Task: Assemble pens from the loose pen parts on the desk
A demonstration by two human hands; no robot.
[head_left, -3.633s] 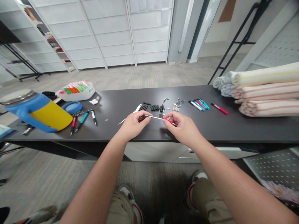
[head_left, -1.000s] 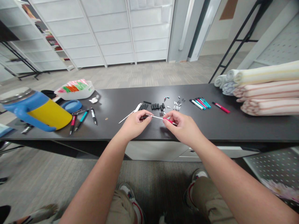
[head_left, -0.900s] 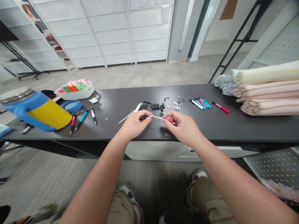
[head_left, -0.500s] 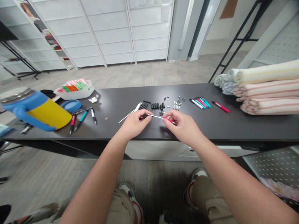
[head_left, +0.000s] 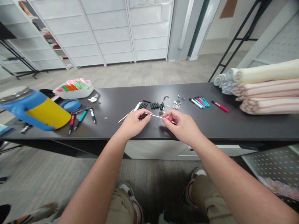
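Pen barrel [head_left: 157, 116], thin, light and stiff, hangs just above the dark tabletop [head_left: 109, 116], pinched tight at both ends by left hand [head_left: 134, 123] and right hand [head_left: 183, 124], and those ends are the surest hold.

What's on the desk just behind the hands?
Beyond the left hand and right hand lie short black tubes and small metal parts on the dark desk. Whatever sits under the palms is covered.
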